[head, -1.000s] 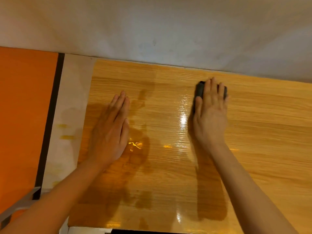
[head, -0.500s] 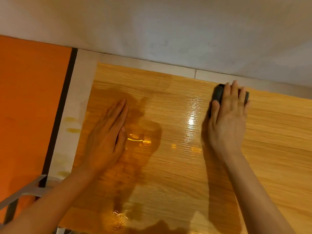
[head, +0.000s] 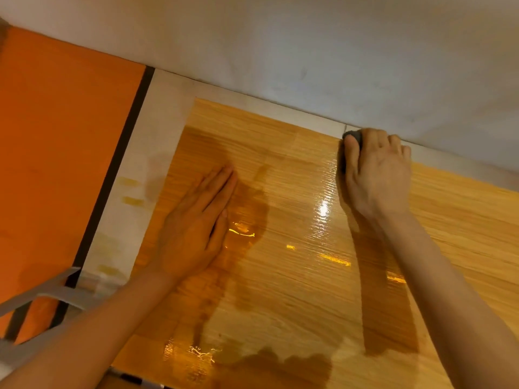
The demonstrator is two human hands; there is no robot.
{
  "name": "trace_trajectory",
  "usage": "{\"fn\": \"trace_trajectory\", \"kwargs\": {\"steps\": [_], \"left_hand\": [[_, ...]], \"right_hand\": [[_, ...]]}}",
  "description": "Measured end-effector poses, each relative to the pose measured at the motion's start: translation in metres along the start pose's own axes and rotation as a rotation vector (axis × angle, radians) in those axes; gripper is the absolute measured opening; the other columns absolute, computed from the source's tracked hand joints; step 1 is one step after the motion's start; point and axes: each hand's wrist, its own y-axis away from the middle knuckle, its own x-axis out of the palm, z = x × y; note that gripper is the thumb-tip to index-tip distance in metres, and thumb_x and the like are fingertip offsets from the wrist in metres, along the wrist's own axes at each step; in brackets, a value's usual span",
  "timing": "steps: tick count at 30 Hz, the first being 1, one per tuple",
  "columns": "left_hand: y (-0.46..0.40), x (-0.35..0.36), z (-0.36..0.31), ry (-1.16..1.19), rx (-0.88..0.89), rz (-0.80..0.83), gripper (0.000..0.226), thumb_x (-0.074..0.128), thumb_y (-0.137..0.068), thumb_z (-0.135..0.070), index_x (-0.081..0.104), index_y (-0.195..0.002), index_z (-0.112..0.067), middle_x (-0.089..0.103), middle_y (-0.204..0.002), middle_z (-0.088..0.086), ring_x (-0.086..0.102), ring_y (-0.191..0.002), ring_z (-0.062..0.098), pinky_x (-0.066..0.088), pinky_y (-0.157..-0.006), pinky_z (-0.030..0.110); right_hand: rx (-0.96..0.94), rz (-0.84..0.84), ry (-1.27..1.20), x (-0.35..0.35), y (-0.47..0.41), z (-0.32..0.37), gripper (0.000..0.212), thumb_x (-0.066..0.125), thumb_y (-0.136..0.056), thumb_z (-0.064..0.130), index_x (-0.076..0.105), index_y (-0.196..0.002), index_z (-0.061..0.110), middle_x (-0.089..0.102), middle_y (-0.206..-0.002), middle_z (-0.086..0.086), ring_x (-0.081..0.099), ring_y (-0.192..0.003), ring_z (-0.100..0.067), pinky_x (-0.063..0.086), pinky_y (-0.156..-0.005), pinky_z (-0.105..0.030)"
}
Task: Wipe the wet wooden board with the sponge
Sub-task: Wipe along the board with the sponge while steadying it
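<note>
The wooden board (head: pixel 295 276) is a large glossy yellow-brown panel with wet, shining patches across its middle and near edge. My left hand (head: pixel 196 226) lies flat on its left part, fingers together, holding nothing. At the board's far edge my right hand (head: pixel 376 172) presses down on a dark grey sponge (head: pixel 352 136). Only the sponge's far left corner and a dark strip at the thumb side show; the rest is hidden under the palm and curled fingers.
A pale strip of counter (head: pixel 134 192) borders the board on the left and far side, with small yellowish stains. Beyond a black line lies an orange surface (head: pixel 61 153). A white wall (head: pixel 309 51) rises right behind the board. A grey metal piece (head: pixel 50 293) sits at lower left.
My right hand has pushed the sponge away from me to the board's far edge, and its fingers have curled over it. The left hand has stayed flat in place.
</note>
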Motion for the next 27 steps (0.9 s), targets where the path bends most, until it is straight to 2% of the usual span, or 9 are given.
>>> {"fn": "trace_trajectory", "kwargs": {"steps": [5,8,11,14,17,19,21,23,27], "left_hand": [[0.0,0.004,0.003,-0.013,0.015,-0.027,0.054,0.034,-0.104,-0.024,0.03,-0.156,-0.01,0.024,-0.166,0.005,0.017,-0.155,0.017,0.009,-0.127,0.027],[-0.001,0.006,0.004,-0.039,0.039,-0.024,0.053,0.033,-0.105,-0.024,0.029,-0.157,-0.011,0.024,-0.165,0.006,0.016,-0.156,0.017,0.013,-0.127,0.03],[-0.002,0.006,0.004,-0.045,0.041,-0.046,0.051,0.034,-0.106,-0.025,0.029,-0.155,-0.012,0.028,-0.161,0.004,0.019,-0.153,0.015,0.014,-0.127,0.028],[-0.002,0.006,0.008,-0.062,0.042,-0.017,0.053,0.033,-0.105,-0.022,0.03,-0.156,-0.012,0.025,-0.165,0.004,0.015,-0.155,0.015,0.011,-0.127,0.028],[0.0,0.006,0.008,-0.017,0.042,-0.01,0.055,0.036,-0.104,-0.017,0.028,-0.157,-0.009,0.02,-0.167,0.004,0.014,-0.156,0.016,0.013,-0.128,0.034],[0.001,0.003,0.006,0.042,0.043,-0.026,0.053,0.042,-0.103,-0.011,0.032,-0.155,-0.004,0.024,-0.165,0.009,0.02,-0.155,0.021,0.02,-0.126,0.041],[0.002,-0.001,0.003,0.079,0.033,-0.031,0.053,0.044,-0.103,-0.01,0.033,-0.154,-0.002,0.025,-0.164,0.011,0.021,-0.154,0.024,0.02,-0.126,0.045],[0.008,-0.006,0.001,0.077,-0.006,-0.04,0.053,0.04,-0.104,-0.015,0.03,-0.155,-0.002,0.022,-0.165,0.011,0.017,-0.155,0.023,0.015,-0.127,0.043],[0.054,-0.01,-0.001,0.015,-0.133,-0.04,0.057,0.03,-0.106,-0.027,0.021,-0.158,-0.006,0.013,-0.169,0.006,0.01,-0.157,0.017,0.009,-0.128,0.037]], "right_hand": [[-0.087,0.029,0.034,0.015,-0.021,0.081,0.046,0.021,-0.103,0.037,0.057,-0.108,0.009,0.063,-0.106,-0.014,0.053,-0.097,-0.034,0.034,-0.087,-0.043],[-0.128,0.073,0.01,0.031,-0.039,0.146,0.046,0.023,-0.102,0.039,0.057,-0.112,0.009,0.064,-0.113,-0.014,0.054,-0.106,-0.032,0.036,-0.092,-0.043],[-0.261,0.066,-0.022,0.041,-0.048,0.188,0.044,0.022,-0.104,0.038,0.054,-0.116,0.01,0.062,-0.117,-0.011,0.054,-0.109,-0.031,0.037,-0.092,-0.041],[-0.367,0.097,-0.135,0.035,-0.044,0.175,0.042,0.026,-0.104,0.037,0.049,-0.127,0.012,0.06,-0.121,-0.01,0.053,-0.11,-0.031,0.037,-0.09,-0.04],[-0.281,0.057,-0.212,0.022,-0.025,0.111,0.044,0.03,-0.103,0.035,0.043,-0.138,0.012,0.06,-0.122,-0.014,0.053,-0.109,-0.035,0.037,-0.093,-0.042],[-0.171,0.022,-0.179,0.014,-0.009,0.077,0.046,0.029,-0.104,0.032,0.038,-0.144,0.01,0.057,-0.128,-0.016,0.05,-0.116,-0.036,0.03,-0.106,-0.044],[-0.119,0.016,-0.169,0.014,-0.007,0.073,0.046,0.027,-0.105,0.031,0.035,-0.146,0.011,0.053,-0.134,-0.015,0.044,-0.126,-0.033,0.015,-0.118,-0.045],[-0.102,0.013,-0.157,0.017,-0.009,0.084,0.047,0.025,-0.105,0.031,0.033,-0.147,0.011,0.048,-0.142,-0.013,0.036,-0.136,-0.03,0.007,-0.121,-0.046],[-0.117,0.038,-0.193,0.021,0.016,0.096,0.048,0.025,-0.105,0.027,0.022,-0.152,0.013,0.019,-0.16,-0.006,0.006,-0.15,-0.024,-0.001,-0.122,-0.044]]}}
